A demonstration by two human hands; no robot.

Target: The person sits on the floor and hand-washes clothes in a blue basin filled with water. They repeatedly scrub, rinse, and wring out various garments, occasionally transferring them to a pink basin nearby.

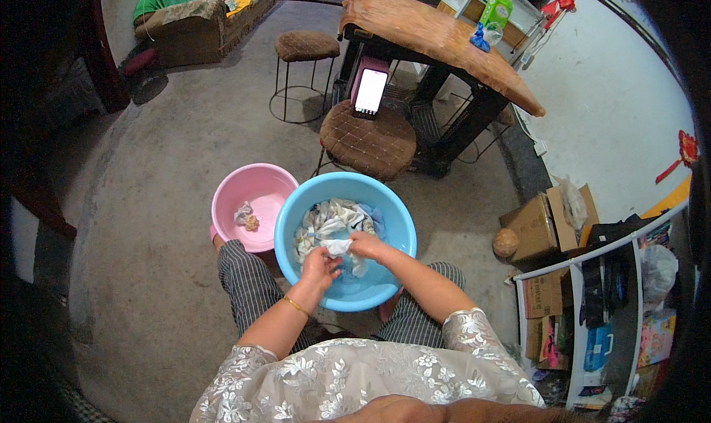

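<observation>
Both hands are inside a blue plastic basin (345, 302) that stands between my knees. A small white wet cloth (336, 248) stretches between them. My left hand (319, 268) pinches its left end, with the other fingers spread. At the opposite end my right hand (366, 245) grips the cloth, its fingertips partly hidden. Beyond them lies a heap of wet, light-coloured patterned cloths (333, 215), with a pale blue cloth (373, 218) at its right side. Some water shows in the bottom of the basin.
To the left, a pink basin (270, 187) holds small crumpled cloths (247, 217). A padded stool (366, 142) bearing a lit phone (370, 91) stands ahead, before a wooden-topped table (422, 29). Another stool (306, 46) is beyond. Cardboard boxes (530, 223) and a shelf (577, 312) are right.
</observation>
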